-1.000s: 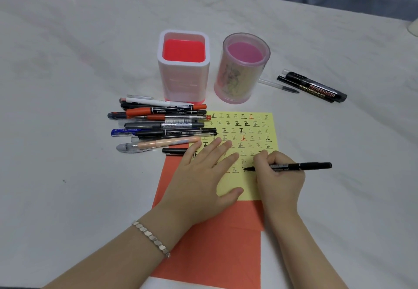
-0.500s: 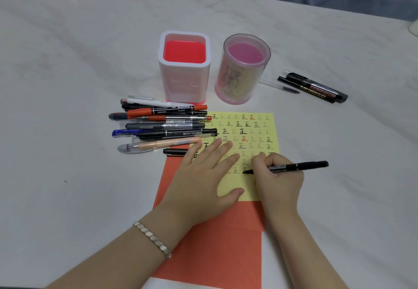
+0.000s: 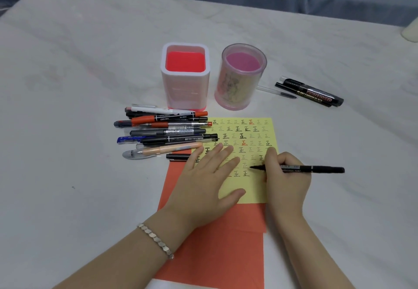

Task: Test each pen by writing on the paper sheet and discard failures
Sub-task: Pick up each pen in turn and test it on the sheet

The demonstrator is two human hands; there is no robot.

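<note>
From the head view, the right hand (image 3: 286, 182) pinches a black pen (image 3: 316, 169) near its front, fingers curled round the barrel. The pen lies almost level across the frame: its tip points left and touches the yellow sheet (image 3: 255, 190) in the lower rows of written marks, and its back end sticks out to the right past the hand. The left hand (image 3: 208, 182) rests flat on the sheet's left part with fingers straight and spread, holding nothing; a bracelet (image 3: 156, 240) is on that wrist. The sheet lies on orange paper (image 3: 214, 254) on the white surface (image 3: 90, 62). Left of the sheet is a pile of pens (image 3: 167, 135), their long axes mostly left to right, with a black cap (image 3: 178, 156) just below them. Behind the sheet stand a square holder (image 3: 185, 78) and a round holder (image 3: 241, 78). A few markers (image 3: 314, 93) lie to the right of the round one.
</note>
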